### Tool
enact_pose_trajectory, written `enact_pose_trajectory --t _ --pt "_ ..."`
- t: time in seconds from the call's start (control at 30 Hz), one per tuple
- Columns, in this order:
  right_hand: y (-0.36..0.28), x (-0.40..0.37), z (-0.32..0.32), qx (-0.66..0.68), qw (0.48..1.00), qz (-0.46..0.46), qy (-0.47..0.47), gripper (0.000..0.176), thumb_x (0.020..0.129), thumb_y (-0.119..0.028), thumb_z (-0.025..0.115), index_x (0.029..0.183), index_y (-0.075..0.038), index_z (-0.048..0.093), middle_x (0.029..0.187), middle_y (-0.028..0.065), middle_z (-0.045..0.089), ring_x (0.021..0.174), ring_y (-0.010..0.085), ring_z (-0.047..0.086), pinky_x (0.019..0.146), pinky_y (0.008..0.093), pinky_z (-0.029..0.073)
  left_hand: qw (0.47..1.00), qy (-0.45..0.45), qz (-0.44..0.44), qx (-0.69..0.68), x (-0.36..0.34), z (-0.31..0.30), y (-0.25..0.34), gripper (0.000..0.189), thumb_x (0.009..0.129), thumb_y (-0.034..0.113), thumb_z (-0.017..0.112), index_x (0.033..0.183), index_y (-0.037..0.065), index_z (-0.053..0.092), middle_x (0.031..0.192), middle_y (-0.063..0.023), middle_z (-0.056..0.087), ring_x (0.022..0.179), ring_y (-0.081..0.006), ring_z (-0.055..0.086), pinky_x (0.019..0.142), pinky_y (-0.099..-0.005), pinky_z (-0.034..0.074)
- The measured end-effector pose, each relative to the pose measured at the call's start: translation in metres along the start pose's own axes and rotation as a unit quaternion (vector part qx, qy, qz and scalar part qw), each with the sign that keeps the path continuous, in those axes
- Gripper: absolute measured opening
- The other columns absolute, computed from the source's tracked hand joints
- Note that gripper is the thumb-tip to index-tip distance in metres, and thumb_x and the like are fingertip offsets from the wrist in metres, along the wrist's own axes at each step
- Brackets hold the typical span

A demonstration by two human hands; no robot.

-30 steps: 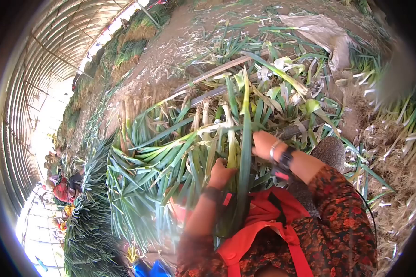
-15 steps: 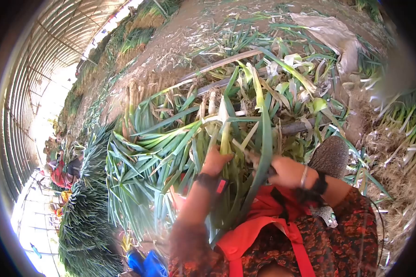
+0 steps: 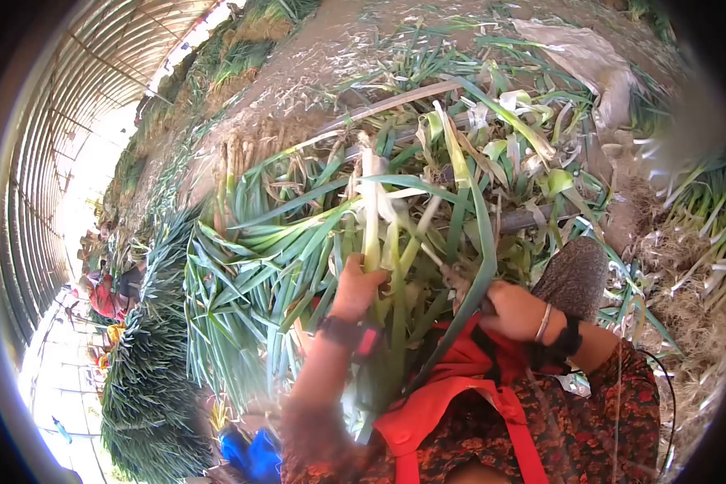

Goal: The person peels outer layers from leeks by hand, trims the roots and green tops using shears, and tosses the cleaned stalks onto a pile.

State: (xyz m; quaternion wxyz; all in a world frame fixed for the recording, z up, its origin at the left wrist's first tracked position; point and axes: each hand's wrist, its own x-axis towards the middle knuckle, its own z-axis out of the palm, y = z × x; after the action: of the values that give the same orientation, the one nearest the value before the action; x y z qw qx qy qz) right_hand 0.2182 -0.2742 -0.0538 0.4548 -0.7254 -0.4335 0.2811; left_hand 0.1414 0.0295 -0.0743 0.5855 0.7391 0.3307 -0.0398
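My left hand is closed around the pale lower stalk of a green onion, its white end pointing away from me. Other green onion stalks lie against it on the right. My right hand is curled shut near my lap, just right of a long bent green leaf. Something dark shows at its fingers, too hidden to name. A brownish, root-like clump is just beyond those fingers. Below and left of my left hand spreads a heap of green onion leaves.
Peeled leaves and scraps cover the ground ahead. A pale sack lies at the far right, above dry roots. Stacked green onions rise at left. Blue plastic lies near my front. A person in red is in the left background.
My left hand has shifted slightly left, and the white stalk end now stands farther forward. My right hand has drawn back a little to the right, away from the stalks.
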Motion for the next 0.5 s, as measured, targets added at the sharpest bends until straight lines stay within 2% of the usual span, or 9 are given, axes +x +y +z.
enact_pose_trajectory --t 0.1,0.13,0.23,0.27,0.33,0.37,0.43,0.47,0.5 --pt "0.019 -0.004 0.015 -0.097 0.989 0.099 -0.059 0.049 0.076 -0.012 0.068 0.122 -0.008 0.054 0.111 0.0219 0.060 0.102 0.0387 0.058 0.086 0.0422 0.048 0.985 0.047 0.047 0.157 0.013 0.002 -0.014 0.053 0.076 0.016 0.068 0.119 -0.006 0.046 0.092 -0.0205 0.065 0.086 -0.0276 0.065 0.074 -0.0364 0.052" --pt "0.032 0.006 0.023 -0.069 0.997 -0.014 0.028 0.051 0.074 -0.014 0.068 0.122 -0.007 0.053 0.106 0.0229 0.061 0.098 0.0403 0.059 0.084 0.0437 0.049 0.984 0.049 0.048 0.167 0.014 0.007 -0.019 0.052 0.074 0.018 0.069 0.115 -0.006 0.048 0.093 -0.0237 0.065 0.092 -0.0333 0.064 0.080 -0.0394 0.050" --pt "0.040 0.039 0.008 -0.047 0.993 0.109 0.014 0.053 0.074 -0.017 0.071 0.122 -0.005 0.052 0.105 0.0233 0.062 0.098 0.0414 0.060 0.085 0.0442 0.049 0.951 0.061 0.074 0.294 0.016 0.020 -0.021 0.049 0.073 0.018 0.068 0.111 -0.005 0.049 0.095 -0.0258 0.065 0.093 -0.0369 0.064 0.080 -0.0419 0.050" --pt "0.038 0.041 0.007 -0.065 0.990 0.125 0.030 0.053 0.074 -0.017 0.071 0.122 -0.005 0.052 0.104 0.0233 0.062 0.097 0.0414 0.060 0.085 0.0445 0.049 0.947 0.066 0.075 0.304 0.015 0.021 -0.019 0.046 0.074 0.018 0.067 0.109 -0.005 0.049 0.097 -0.0282 0.064 0.095 -0.0400 0.063 0.082 -0.0445 0.050" --pt "0.033 0.046 0.008 -0.100 0.981 0.155 0.059 0.053 0.074 -0.017 0.072 0.121 -0.004 0.052 0.103 0.0233 0.063 0.095 0.0413 0.061 0.083 0.0451 0.049 0.968 0.047 0.047 0.242 -0.001 0.017 0.008 0.044 0.075 0.018 0.065 0.109 -0.005 0.049 0.097 -0.0290 0.064 0.095 -0.0428 0.062 0.082 -0.0458 0.049" --pt "0.031 0.041 0.014 -0.086 0.988 0.112 0.066 0.050 0.074 -0.016 0.070 0.120 -0.005 0.054 0.102 0.0230 0.063 0.094 0.0408 0.061 0.083 0.0449 0.049 0.977 0.037 0.030 0.210 -0.008 0.014 0.015 0.044 0.075 0.018 0.064 0.109 -0.005 0.049 0.097 -0.0294 0.064 0.095 -0.0442 0.062 0.082 -0.0465 0.049" --pt "0.013 0.025 0.019 -0.064 0.994 0.023 0.080 0.043 0.075 -0.013 0.067 0.116 -0.005 0.057 0.099 0.0224 0.064 0.094 0.0397 0.061 0.083 0.0443 0.049 0.967 0.037 0.056 0.247 0.000 0.011 0.002 0.045 0.077 0.017 0.063 0.112 -0.004 0.046 0.096 -0.0303 0.064 0.091 -0.0458 0.062 0.079 -0.0484 0.050" --pt "-0.004 0.019 0.014 -0.006 0.998 0.005 0.060 0.045 0.075 -0.015 0.069 0.117 -0.005 0.057 0.101 0.0223 0.063 0.094 0.0402 0.061 0.083 0.0452 0.049 0.962 0.039 0.068 0.262 0.004 0.011 -0.007 0.045 0.078 0.017 0.063 0.114 -0.004 0.045 0.095 -0.0307 0.064 0.089 -0.0467 0.062 0.077 -0.0493 0.051" --pt "-0.012 0.015 0.011 -0.019 0.999 0.009 0.047 0.045 0.075 -0.015 0.069 0.117 -0.004 0.057 0.101 0.0219 0.063 0.095 0.0402 0.061 0.084 0.0450 0.049 0.955 0.031 0.080 0.285 0.003 0.015 -0.014 0.047 0.078 0.017 0.063 0.115 -0.004 0.043 0.095 -0.0315 0.063 0.088 -0.0474 0.062 0.077 -0.0503 0.051"
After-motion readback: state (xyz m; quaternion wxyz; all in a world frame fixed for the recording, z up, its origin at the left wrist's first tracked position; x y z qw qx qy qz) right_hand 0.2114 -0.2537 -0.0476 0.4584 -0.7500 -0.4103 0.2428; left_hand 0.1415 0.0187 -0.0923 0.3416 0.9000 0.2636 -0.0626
